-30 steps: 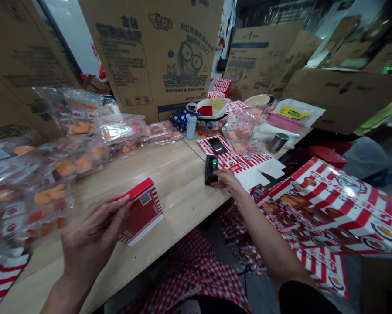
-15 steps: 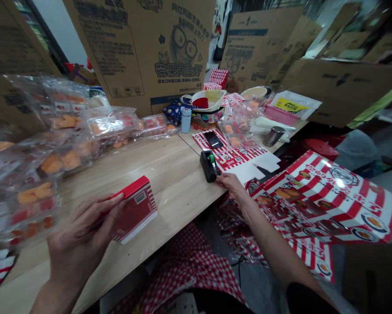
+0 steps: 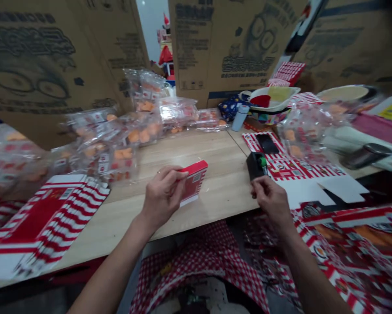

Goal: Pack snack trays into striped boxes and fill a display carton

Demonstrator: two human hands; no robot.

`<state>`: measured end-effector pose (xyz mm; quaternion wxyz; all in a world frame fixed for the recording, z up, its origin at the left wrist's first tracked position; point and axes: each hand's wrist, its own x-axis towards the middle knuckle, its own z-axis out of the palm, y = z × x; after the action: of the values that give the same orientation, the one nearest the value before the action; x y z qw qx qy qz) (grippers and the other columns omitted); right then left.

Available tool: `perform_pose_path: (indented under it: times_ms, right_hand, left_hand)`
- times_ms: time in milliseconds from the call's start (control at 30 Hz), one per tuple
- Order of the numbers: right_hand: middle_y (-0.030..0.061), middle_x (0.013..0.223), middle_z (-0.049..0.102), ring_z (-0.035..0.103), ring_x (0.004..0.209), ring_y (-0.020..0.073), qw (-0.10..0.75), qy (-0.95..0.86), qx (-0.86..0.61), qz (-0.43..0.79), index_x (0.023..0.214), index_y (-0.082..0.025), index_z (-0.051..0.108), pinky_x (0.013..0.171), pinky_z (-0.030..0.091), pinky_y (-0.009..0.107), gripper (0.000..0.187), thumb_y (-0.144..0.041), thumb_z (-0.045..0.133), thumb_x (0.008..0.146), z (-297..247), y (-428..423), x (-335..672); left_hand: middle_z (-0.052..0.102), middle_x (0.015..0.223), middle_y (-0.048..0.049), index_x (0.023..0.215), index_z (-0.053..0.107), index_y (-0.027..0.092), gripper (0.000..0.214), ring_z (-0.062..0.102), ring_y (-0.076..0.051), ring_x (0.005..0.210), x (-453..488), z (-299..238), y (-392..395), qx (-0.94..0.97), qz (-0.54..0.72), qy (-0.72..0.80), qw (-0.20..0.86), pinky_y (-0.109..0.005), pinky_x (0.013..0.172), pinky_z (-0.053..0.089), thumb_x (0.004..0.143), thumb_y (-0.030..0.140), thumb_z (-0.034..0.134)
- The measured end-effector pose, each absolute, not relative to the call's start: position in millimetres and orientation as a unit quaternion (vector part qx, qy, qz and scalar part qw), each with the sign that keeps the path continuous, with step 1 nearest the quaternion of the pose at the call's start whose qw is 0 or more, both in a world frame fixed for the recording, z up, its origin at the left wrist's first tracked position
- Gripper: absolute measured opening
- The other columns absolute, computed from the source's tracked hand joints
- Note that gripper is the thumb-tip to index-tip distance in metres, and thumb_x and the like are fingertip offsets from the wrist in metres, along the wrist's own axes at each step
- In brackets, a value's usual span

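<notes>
My left hand (image 3: 163,194) is closed on a small flat red-and-white striped box (image 3: 192,185), held on edge just above the table. Its top edge is plain red, and a barcode shows on the side. A black tape dispenser (image 3: 255,165) with a green core stands on the table to the right. My right hand (image 3: 271,201) is at the front end of the dispenser, thumb and fingers pinched together on what looks like a piece of clear tape, barely visible.
Clear snack packs (image 3: 143,131) lie along the back left. Flattened striped boxes (image 3: 52,218) are stacked at left. A phone (image 3: 267,144) rests on striped card, right of a blue bottle (image 3: 240,117). Large cartons (image 3: 228,52) stand behind; more striped boxes (image 3: 352,248) are below right.
The view has swung left, bringing the striped stack into sight. My right hand has shifted slightly toward me beside the dispenser. My left hand still holds the small box, now nearer the right hand.
</notes>
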<state>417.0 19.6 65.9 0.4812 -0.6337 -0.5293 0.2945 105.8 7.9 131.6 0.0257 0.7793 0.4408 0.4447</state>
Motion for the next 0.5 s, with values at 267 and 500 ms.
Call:
perform_pose_path:
  times_ms: [267,500]
  right_hand:
    - [-0.0083,0.055,0.052,0.045,0.047,0.0098,0.492,-0.594,-0.355,0.528,0.145,-0.024,0.054,0.049,0.041,0.025,0.056,-0.030,0.059,0.090,138.4,2.7,277.8]
    - [-0.0077,0.054,0.059,0.051,0.043,0.0101,0.496,-0.544,-0.384,0.557,0.152,-0.016,0.046,0.048,0.047,0.026,0.069,-0.031,0.059,0.086,133.0,10.5,254.0]
  left_hand:
    - [0.068,0.110,-0.0092,0.122,0.044,0.021,0.032,0.071,-0.020,0.099,105.6,131.5,-5.5,0.727,0.471,0.484,0.123,-0.024,0.066,0.057,0.093,0.021,0.059]
    - [0.065,0.109,-0.0082,0.116,0.044,0.022,0.026,0.070,-0.018,0.090,97.9,126.1,-7.9,0.724,0.474,0.481,0.145,-0.022,0.059,0.054,0.094,0.023,0.058]
